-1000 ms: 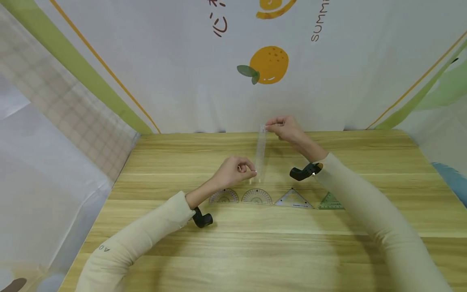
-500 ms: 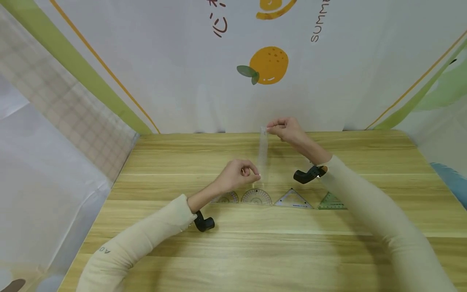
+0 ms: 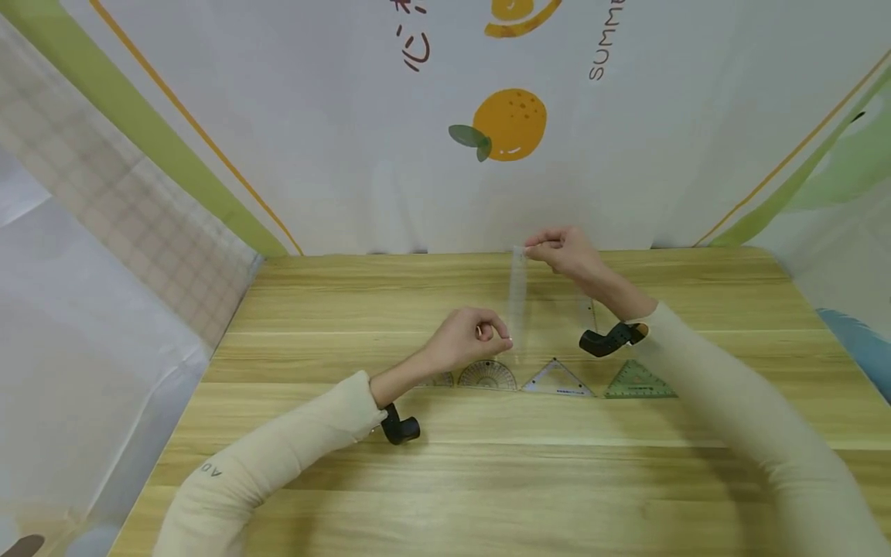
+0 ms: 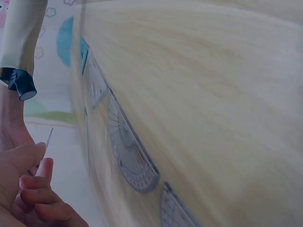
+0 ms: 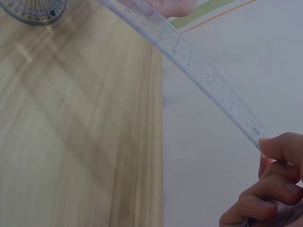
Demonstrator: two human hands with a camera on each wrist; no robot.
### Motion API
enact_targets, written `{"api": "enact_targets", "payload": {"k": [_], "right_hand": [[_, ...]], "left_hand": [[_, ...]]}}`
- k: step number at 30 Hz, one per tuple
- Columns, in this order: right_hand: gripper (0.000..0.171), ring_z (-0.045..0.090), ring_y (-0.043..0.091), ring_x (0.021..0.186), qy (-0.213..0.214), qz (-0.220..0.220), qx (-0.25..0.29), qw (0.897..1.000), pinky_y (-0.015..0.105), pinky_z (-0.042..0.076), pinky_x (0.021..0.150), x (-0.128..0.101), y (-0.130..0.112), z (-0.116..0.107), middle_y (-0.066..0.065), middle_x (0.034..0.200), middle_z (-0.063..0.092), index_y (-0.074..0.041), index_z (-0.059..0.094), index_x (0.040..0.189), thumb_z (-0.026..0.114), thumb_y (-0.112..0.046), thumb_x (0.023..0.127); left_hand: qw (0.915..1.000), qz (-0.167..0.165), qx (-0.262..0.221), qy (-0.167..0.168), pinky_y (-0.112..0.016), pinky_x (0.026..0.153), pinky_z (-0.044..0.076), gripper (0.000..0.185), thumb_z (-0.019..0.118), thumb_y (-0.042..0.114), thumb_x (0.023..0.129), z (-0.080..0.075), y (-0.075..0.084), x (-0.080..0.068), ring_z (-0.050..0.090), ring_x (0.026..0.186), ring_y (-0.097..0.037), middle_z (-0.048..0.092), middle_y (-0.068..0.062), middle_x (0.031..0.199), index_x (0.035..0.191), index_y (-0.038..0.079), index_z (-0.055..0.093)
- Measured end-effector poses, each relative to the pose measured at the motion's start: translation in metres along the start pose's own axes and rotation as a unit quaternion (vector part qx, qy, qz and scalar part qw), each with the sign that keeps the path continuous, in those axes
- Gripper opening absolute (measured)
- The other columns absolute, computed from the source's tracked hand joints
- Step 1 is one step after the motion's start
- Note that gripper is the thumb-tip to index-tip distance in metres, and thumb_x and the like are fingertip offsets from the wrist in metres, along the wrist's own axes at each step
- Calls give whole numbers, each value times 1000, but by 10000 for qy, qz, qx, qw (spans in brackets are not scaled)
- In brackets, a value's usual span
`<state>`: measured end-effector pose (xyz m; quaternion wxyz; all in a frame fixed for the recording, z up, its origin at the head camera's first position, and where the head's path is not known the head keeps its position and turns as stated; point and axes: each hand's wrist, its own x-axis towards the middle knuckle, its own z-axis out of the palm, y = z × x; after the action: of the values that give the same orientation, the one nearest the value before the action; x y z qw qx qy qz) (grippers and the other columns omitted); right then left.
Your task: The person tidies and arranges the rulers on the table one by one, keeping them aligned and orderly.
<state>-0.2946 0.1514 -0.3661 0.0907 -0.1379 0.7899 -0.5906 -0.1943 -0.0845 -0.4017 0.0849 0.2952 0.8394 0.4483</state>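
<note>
A clear ruler [image 3: 517,298] is held above the table by both hands. My left hand [image 3: 469,340] pinches its near end between thumb and forefinger. At the far end, my right hand [image 3: 571,251] pinches a corner; the right wrist view shows the ruler [image 5: 203,80] slanting down to that thumb. Edge-on, the ruler [image 4: 49,142] looks like a thin line in the left wrist view. Below it, in a row, lie a clear protractor [image 3: 487,375], a second protractor [image 3: 438,381] partly covered by the left wrist, a clear set square [image 3: 557,379] and a green set square [image 3: 636,381].
A clear flat piece [image 3: 588,309] with dark dots lies under the right forearm, mostly hidden; its kind is unclear. The wooden table [image 3: 445,495] ends at a white printed cloth [image 3: 348,155] behind. Black wrist cameras hang below both wrists.
Both hands have carried the ruler to the right and slightly nearer. More of the green set square now shows, while the left protractor is more covered. The clear piece under the right forearm has become visible.
</note>
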Motion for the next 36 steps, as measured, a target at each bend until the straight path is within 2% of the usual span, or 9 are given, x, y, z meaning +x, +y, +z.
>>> {"api": "enact_targets", "payload": {"k": [12,21,23,26,28,29,31,33,36], "right_hand": [[32,30,11,48,-17,10,-218,9998,29,32,49,-12,4,-23,-6,53,38,9,64,121,65,-17,101],[32,32,11,48,130,209,-430,9988,29,33,48,-19,9,-39,-6,55,46,7,65,120,66,-18,100],[32,35,12,53,147,189,-530,9983,30,35,51,-21,11,-43,-6,61,54,7,65,120,67,-18,100],[31,42,17,66,245,261,-669,9971,30,39,57,-24,13,-48,-1,79,68,5,67,119,68,-20,100],[32,45,18,73,241,315,-759,9963,30,41,60,-26,14,-52,0,89,72,4,67,119,67,-21,100],[32,45,19,73,217,345,-777,9961,30,41,61,-27,14,-54,-1,89,72,4,66,120,67,-21,100],[32,44,17,68,189,408,-750,9962,29,40,59,-30,15,-57,-3,77,67,4,66,120,67,-21,101],[32,40,14,61,159,461,-693,9964,28,38,56,-32,15,-60,-7,63,55,5,65,120,66,-20,101],[30,34,11,54,144,522,-600,9967,29,34,54,-35,17,-63,-6,55,37,6,65,119,66,-18,101]], "left_hand": [[9999,-13,20,-167,-23,56,35,9,75,15,95,15,10,13,35,50,-6,46,3,64,94,7,72],[9996,-107,214,-179,-22,53,32,10,75,19,95,29,17,26,34,49,-6,49,4,64,92,10,72],[9994,-155,219,-197,-22,51,31,10,75,21,95,32,19,29,33,48,-6,49,3,64,91,11,72],[9992,-229,243,-219,-22,49,29,11,75,23,95,38,22,32,33,48,-5,50,3,65,91,12,73],[9989,-296,285,-232,-21,47,28,12,75,24,95,42,25,34,33,47,-6,50,3,66,91,14,73],[9986,-339,317,-238,-21,46,28,12,75,25,95,44,26,36,34,47,-6,51,3,65,90,14,73],[9981,-393,392,-253,-20,46,29,13,75,26,95,48,30,38,37,47,-6,52,4,65,89,15,73],[9976,-449,449,-267,-20,45,30,14,76,27,95,52,34,40,40,47,-5,53,4,63,89,16,72],[9971,-523,474,-299,-20,44,33,14,76,28,95,58,38,41,44,48,-5,55,5,63,88,16,72]]}}
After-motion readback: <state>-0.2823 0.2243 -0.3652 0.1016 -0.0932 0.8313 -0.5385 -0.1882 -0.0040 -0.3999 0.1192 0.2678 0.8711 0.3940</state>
